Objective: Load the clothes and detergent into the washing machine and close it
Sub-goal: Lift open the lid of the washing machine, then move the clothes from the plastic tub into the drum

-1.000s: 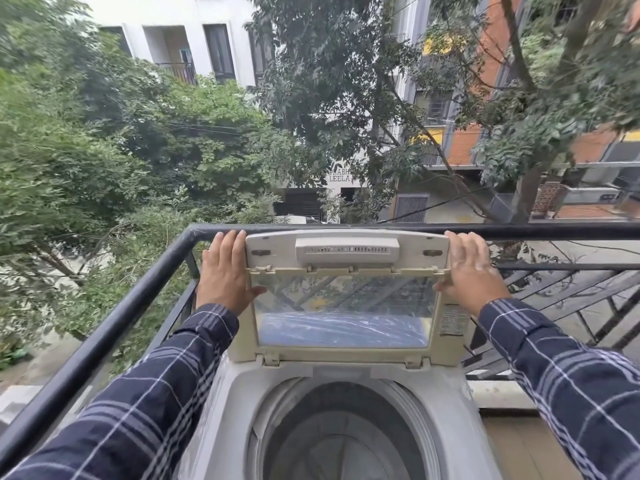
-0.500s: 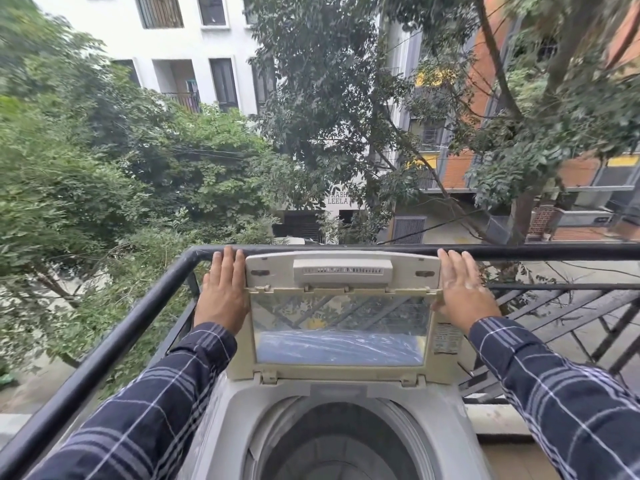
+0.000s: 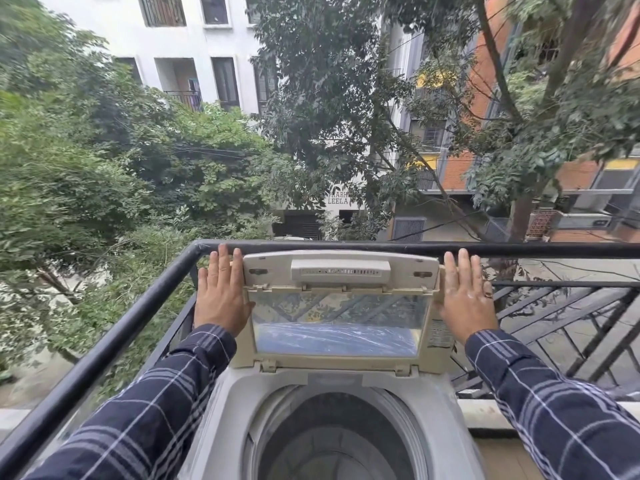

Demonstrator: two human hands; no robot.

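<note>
1. Far left: black metal railing, round tube, ran diagonally w/ a corner bend near the top; its lower end was cut off by the frame edge. Trees beyond were slightly blurred.
2. Left sleeve: navy plaid cloth w/ pale lines, cut off at the bottom edge.
3. Left hand lay flat against the left edge of the lid, fingers straight & close together, not curled round anything; the thumb was hidden behind the lid frame.
4. Centre: washing machine, top-loader, grey plastic body, stood against the railing on a balcony. Its front was cut off below. The drum was open & dark; only bare round walls showed, bottom hard to make out.
5. Lid stood upright, folded, beige plastic w/ a clear window panel that showed railing bars thru it & a blue streaky sheet low down. A ribbed strip on the top section was too blurred to read.
6. Behind, a white wall sign read "LEELA"; the line above was partly hidden by leaves.
7. A small label on the lid's right frame: print too small to read.
8. Right hand pressed flat on the lid's right edge, fingers extended & together, a ring on one; palm side hidden.
9. Right sleeve: same plaid, cut off at the corner.
</note>
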